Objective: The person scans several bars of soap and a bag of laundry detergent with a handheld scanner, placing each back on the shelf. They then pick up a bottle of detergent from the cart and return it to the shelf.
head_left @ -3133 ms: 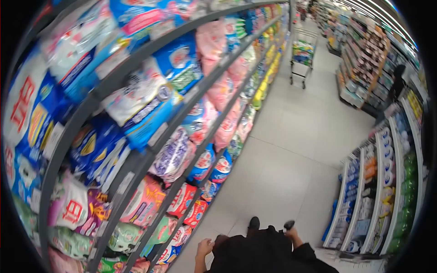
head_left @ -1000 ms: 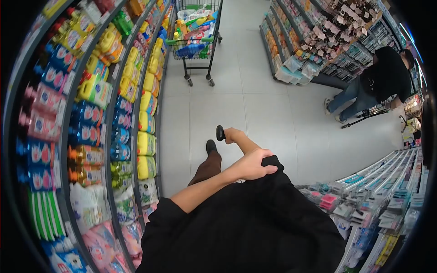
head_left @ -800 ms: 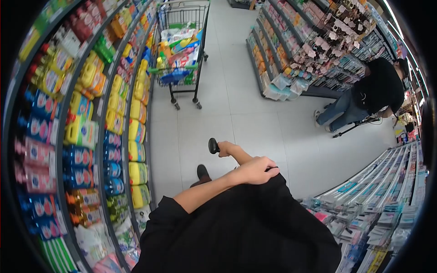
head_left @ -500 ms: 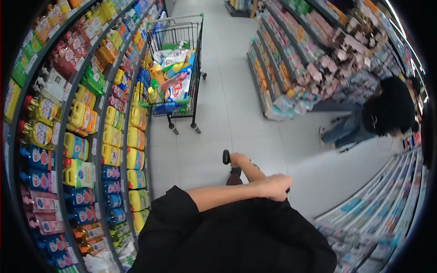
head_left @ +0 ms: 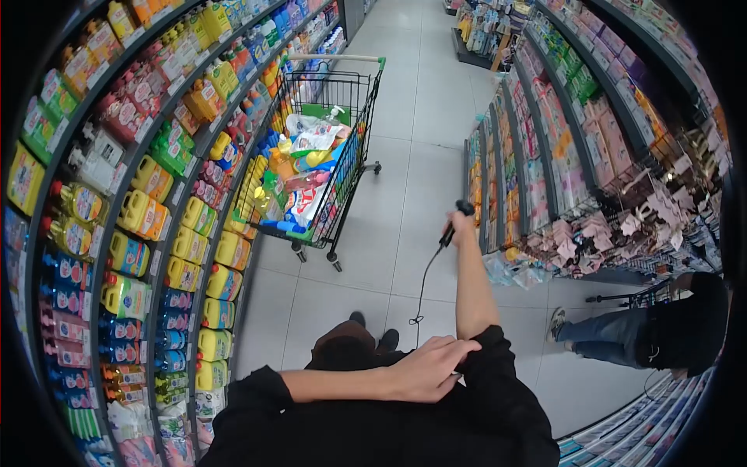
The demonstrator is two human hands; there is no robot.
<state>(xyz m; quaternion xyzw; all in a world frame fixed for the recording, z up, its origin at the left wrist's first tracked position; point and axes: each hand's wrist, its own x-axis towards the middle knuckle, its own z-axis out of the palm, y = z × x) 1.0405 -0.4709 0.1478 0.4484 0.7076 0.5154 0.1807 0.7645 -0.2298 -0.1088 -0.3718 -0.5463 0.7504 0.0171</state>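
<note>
My right hand [head_left: 461, 227] is stretched forward, closed around a black handle [head_left: 448, 233] with a rounded end. A thin black cord [head_left: 421, 300], with a small knot in it, hangs from the handle and disappears behind my left hand [head_left: 428, 370]. That hand lies across my front, its bent fingers together at the crook of my right arm, by the edge of the black sleeve [head_left: 492, 350]. What it holds, if anything, is hidden. Ahead on the left stands a shopping cart [head_left: 373, 124], out of reach of both hands, loaded with several bottles and packs.
Shelves [head_left: 132, 179] of cleaning bottles run along my left. A shelf unit [head_left: 537, 148] with hanging goods stands on the right. Farther right, a person [head_left: 677, 327] in black and jeans is beside another cart [head_left: 634, 296]. Tiled floor [head_left: 389, 257] lies between.
My right hand has swung forward and to the right with the handle, bringing the cord into view. My left hand has shifted left and down. The view has turned, showing more of the right-hand shelves.
</note>
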